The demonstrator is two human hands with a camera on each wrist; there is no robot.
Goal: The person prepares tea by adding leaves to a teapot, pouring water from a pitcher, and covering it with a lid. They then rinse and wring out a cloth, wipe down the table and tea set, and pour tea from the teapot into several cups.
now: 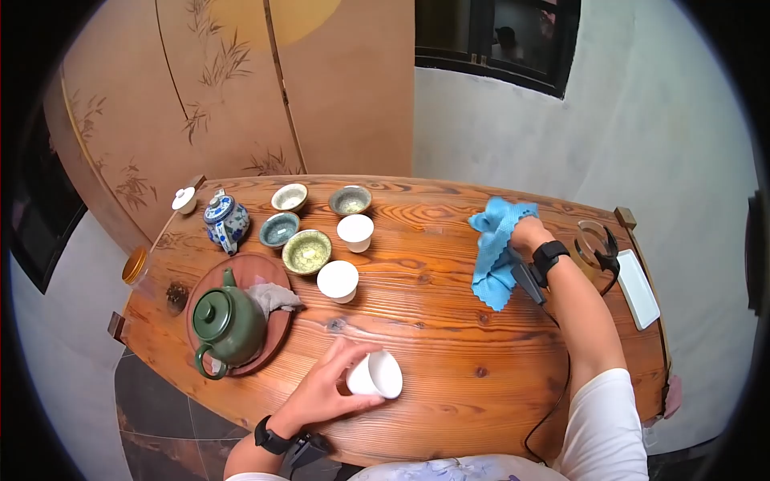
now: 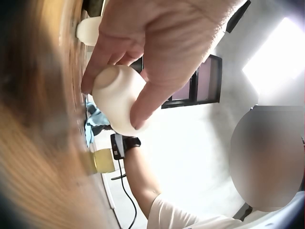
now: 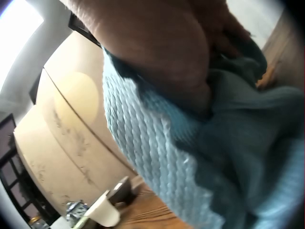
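My left hand (image 1: 329, 383) holds a small white cup (image 1: 377, 374) near the table's front edge. The cup is tilted, its mouth facing right in the head view. In the left wrist view the thumb lies on one side of the white cup (image 2: 119, 95) and the fingers on the other, its foot ring showing. At the right of the table, my right hand (image 1: 528, 232) grips a blue cloth (image 1: 495, 264). The right wrist view shows the textured cloth (image 3: 147, 138) bunched around the fingers, which it partly hides.
Two white cups (image 1: 338, 280) and several glazed bowls (image 1: 307, 252) stand left of centre. A green teapot (image 1: 228, 325) sits on a round brown tray (image 1: 277, 345) beside a grey cloth (image 1: 275, 297). Behind is a blue-and-white pot (image 1: 226, 222). A glass pitcher (image 1: 592, 240) and white tray (image 1: 638, 289) are far right.
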